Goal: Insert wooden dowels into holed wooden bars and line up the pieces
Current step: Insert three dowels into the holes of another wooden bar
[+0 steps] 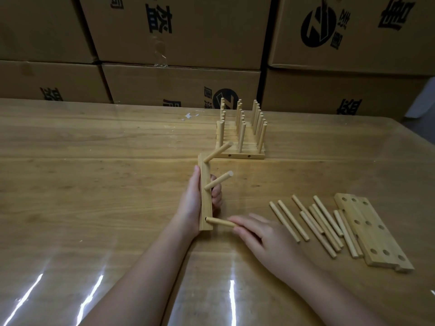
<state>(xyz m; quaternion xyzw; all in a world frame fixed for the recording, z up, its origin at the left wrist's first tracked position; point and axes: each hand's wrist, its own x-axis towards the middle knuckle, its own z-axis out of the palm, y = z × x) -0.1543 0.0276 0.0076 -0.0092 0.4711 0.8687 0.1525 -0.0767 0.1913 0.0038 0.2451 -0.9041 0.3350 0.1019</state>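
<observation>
Though well under way, far from finished. From the head view: near the tabletop's (94,184) far edge, a row of finished bars (240,156), lined up side by side with dowels standing upright. Nearer the middle, one bar (206,208) held on edge, with the left grip (191,203) curled round it; two dowels (219,181) already seated, slanting up and to the right. Pinched in the fingers of the right grip (266,234), a third dowel (219,222), tip at the mouth of the nearest hole, seemingly not yet pushed home. Toward the right edge, a loose heap of dowels (306,222) lying flat, touching several blank bars (372,231) with empty holes. Left to do, by this showing: seat this dowel, add the bar to the row, then fill the blanks.
</observation>
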